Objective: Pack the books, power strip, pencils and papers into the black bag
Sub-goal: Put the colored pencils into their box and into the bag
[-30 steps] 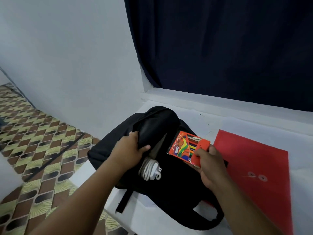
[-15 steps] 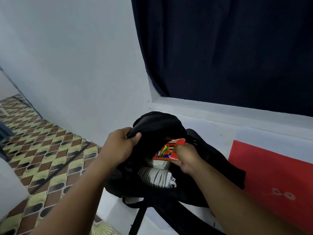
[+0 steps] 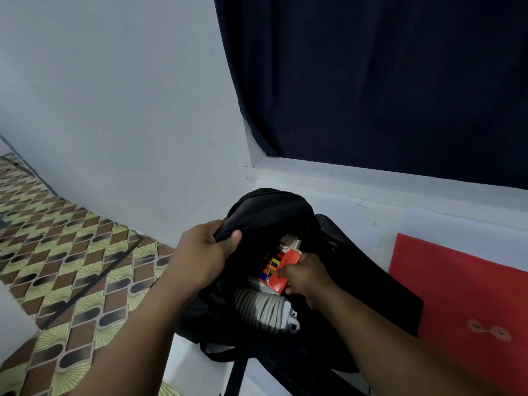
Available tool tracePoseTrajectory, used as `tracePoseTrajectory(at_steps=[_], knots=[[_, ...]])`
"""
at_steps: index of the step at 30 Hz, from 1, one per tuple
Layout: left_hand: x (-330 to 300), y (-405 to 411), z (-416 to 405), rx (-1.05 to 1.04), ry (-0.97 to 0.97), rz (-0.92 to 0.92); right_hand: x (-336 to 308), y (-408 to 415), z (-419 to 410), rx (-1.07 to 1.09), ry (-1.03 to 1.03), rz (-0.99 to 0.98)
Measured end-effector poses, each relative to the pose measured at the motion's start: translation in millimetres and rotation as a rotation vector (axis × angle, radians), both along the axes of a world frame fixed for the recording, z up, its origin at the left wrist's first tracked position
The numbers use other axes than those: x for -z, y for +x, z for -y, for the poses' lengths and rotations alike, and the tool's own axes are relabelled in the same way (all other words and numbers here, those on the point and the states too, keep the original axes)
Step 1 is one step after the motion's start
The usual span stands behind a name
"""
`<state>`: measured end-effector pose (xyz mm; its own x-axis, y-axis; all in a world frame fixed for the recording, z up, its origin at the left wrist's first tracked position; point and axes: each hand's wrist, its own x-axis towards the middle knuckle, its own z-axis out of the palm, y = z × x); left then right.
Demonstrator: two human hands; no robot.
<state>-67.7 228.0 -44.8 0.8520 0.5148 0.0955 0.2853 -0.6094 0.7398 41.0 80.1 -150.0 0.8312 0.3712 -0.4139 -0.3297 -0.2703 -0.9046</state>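
While right hand (image 3: 307,277) grips it, pencil box (image 3: 278,270) stands upright.

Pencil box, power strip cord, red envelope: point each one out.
pencil box (image 3: 281,274), head view, on its orange face.
power strip cord (image 3: 264,310), head view, on the coiled white cord.
red envelope (image 3: 463,292), head view, on its bare red face.

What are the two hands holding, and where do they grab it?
The left hand grips the black bag by its top opening edge. The right hand holds the orange pencil box by its lower right edge.
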Motion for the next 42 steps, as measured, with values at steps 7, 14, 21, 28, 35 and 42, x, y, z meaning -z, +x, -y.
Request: tracePoseTrajectory(at_steps=[7,14,21,28,35,42], knots=[[0,-2,1,0.021,-0.003,0.002,2,6,-7,-0.051,-0.069,0.04],[-2,0,-1,0.02,0.003,0.005,-6,15,-13,-0.264,-0.259,0.222],[2,-1,1,0.051,0.007,0.006,2,20,-13,-0.286,-0.246,0.104],[2,-2,6,0.075,0.041,0.031,3,15,-18,-0.27,-0.217,0.233],[6,-8,8,0.11,0.011,0.054,13,0,-2,0.0,0.194,0.016],[3,-7,8,0.115,-0.013,0.122,7,1,-12,0.058,0.188,0.094]])
